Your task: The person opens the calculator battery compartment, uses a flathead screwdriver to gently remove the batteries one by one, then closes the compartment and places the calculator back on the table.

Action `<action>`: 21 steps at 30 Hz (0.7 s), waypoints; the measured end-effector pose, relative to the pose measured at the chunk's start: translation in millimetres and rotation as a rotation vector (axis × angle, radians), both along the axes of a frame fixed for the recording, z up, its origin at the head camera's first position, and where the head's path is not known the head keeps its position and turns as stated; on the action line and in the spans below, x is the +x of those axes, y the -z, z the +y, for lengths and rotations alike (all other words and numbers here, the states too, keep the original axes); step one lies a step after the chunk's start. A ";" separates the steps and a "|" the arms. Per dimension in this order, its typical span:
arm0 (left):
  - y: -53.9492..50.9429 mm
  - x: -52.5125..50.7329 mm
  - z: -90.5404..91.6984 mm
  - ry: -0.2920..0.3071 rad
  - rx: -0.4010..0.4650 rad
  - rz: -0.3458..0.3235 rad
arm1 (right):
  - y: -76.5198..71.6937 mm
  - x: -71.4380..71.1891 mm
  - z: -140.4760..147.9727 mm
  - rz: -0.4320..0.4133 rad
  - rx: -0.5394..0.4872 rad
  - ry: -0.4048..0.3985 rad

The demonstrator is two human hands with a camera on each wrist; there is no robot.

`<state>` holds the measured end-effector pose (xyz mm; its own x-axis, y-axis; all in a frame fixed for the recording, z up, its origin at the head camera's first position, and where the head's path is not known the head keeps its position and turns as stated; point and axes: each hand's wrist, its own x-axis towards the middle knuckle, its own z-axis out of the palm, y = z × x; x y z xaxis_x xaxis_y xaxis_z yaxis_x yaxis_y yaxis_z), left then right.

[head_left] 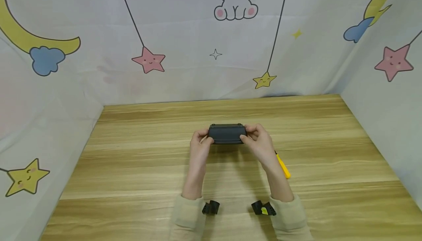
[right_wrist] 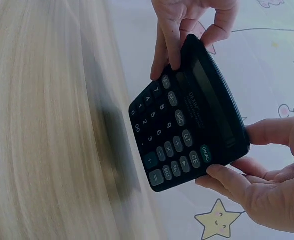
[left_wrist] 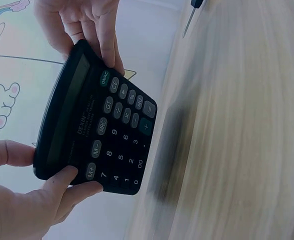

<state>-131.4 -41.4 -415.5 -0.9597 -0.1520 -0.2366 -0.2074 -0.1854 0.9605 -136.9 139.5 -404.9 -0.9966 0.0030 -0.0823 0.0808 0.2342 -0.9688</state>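
Both hands hold a black calculator [head_left: 227,134] above the wooden table, its back edge toward the head view. The left hand [head_left: 200,145] pinches its left end between thumb and fingers; the right hand [head_left: 260,144] pinches the right end. In the left wrist view the keys and display of the calculator [left_wrist: 99,125] show, with the left hand [left_wrist: 32,200] at the M+ side. The right wrist view has the right hand [right_wrist: 267,180] gripping the calculator [right_wrist: 187,120] by the ON/AC corner. Its display looks blank.
A screwdriver with a yellow handle [head_left: 283,167] lies on the table [head_left: 132,167] beside the right forearm. Black wrist mounts [head_left: 211,207] show by both sleeves. A printed white cloth [head_left: 184,80] stands behind the table and at its sides.
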 end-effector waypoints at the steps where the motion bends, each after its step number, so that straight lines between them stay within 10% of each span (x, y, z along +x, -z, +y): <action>1: 0.5 0.0 -0.2 0.001 0.001 -0.001 | 0.4 0.0 -0.1 -0.002 0.005 -0.004; 21: 8.7 -6.3 -3.1 0.039 -0.030 0.007 | 6.4 -2.3 -2.1 -0.069 0.083 -0.070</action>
